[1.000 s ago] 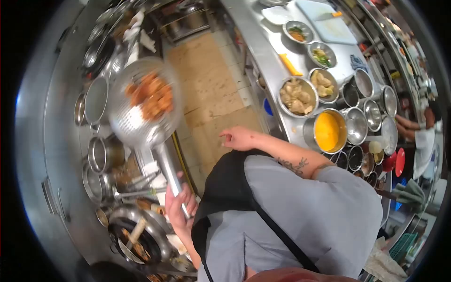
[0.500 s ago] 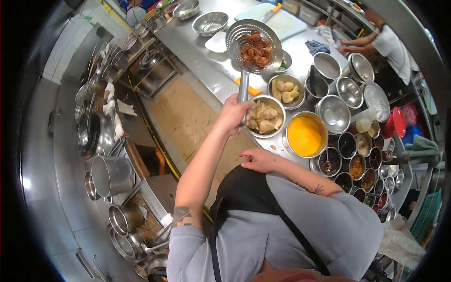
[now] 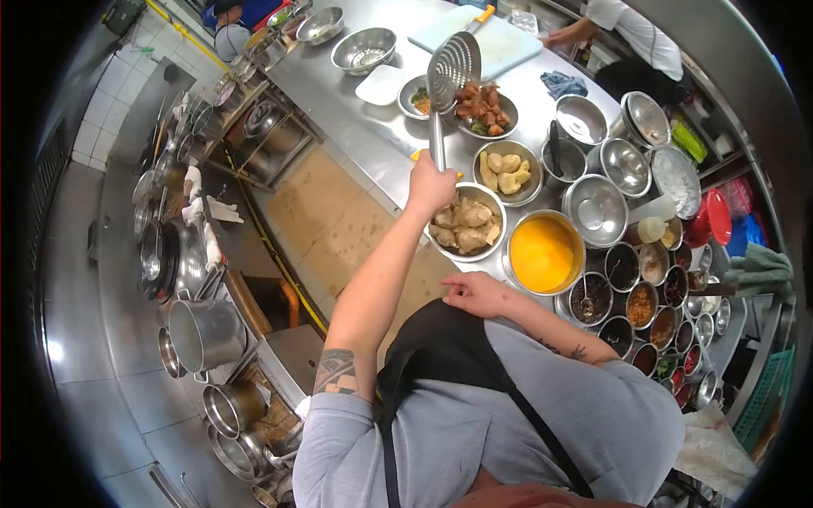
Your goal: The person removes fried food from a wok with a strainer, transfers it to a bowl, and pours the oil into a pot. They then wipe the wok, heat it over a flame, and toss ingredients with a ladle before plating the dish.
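My left hand [image 3: 433, 184] grips the handle of a perforated metal ladle [image 3: 454, 69], whose tilted head is over the left edge of a metal bowl [image 3: 510, 125]. Reddish-brown chunks [image 3: 481, 106] lie in that bowl beside the ladle, over some greens. Nearer to me are a bowl of pale yellow pieces [image 3: 506, 172] and a bowl of pale brown chunks [image 3: 466, 222]. My right hand [image 3: 476, 293] hovers in front of my apron, holding nothing, fingers apart, close to a pot of orange liquid [image 3: 543, 252].
Many containers of sauces and ingredients [image 3: 641, 305] crowd the right side. A cutting board [image 3: 508, 51] with an orange-handled knife lies at the back. Another person [image 3: 637, 34] works at the upper right, and one more is at the upper left. Pots [image 3: 206, 330] stand on the left.
The ladle has tipped, and the reddish-brown chunks it carried are now in the bowl beside it. My right hand has barely moved. The person at the upper right has shifted left.
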A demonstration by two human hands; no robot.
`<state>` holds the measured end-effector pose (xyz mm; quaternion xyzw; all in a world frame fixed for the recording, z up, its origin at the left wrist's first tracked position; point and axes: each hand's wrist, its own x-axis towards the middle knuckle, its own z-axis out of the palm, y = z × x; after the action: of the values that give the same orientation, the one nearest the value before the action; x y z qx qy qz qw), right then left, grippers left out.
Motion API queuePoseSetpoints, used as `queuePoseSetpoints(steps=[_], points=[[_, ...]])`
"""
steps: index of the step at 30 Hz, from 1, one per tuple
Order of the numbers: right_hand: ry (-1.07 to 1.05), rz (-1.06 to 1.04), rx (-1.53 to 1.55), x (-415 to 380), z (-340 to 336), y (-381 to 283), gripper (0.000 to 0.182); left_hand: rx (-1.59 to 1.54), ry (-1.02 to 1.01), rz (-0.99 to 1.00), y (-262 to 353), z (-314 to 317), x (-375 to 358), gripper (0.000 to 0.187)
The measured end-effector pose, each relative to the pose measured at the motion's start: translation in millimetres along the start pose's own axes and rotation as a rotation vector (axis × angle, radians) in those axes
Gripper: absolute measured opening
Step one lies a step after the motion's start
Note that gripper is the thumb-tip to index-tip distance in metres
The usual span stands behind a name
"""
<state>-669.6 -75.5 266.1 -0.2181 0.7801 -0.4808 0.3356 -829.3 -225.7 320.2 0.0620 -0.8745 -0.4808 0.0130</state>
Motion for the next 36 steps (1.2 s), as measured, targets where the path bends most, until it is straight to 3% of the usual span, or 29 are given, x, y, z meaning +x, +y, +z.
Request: queuePoseSetpoints(steps=[11,12,16,19,24,31,36], points=[[-0.044,0.055,-0.033,3.7,5.1,-14.0,0.044,-0.082,0.098,0.034,-5.3,-11.9,-3.2,0.039],[-0.033,0.036,-0.031,3.7,6.6,-11.3,0.044,-0.292,0.040,-0.057,-7.7,-14.1,-3.2,0.031],[-0.023,-0.024,-0.054,4.2,8.9,-11.2,0.044,-0.783,-0.081,-0.251,-17.3,-42.9,-35.4,0.032],[-0.037,-0.051,-0.068,5.6,10.6,-19.9,0.044,-1.062,-0.089,-0.251,-39.8,-72.3,-76.9,0.034],[-0.133,-0.038,-0.102,15.1,20.9,-29.4,0.044,-1.214,0.021,-0.181,-87.3,-122.4,-174.9,0.044],[-0.492,-0.115,-0.181,57.6,71.1,-44.6,0.044,-1.319,0.543,-0.127,-125.5,-158.8,-344.4,0.055],[-0.851,-0.051,-0.174,90.0,133.5,-48.5,0.041,-1.299,1.036,-0.089,-98.6,-152.2,-488.0,0.054]])
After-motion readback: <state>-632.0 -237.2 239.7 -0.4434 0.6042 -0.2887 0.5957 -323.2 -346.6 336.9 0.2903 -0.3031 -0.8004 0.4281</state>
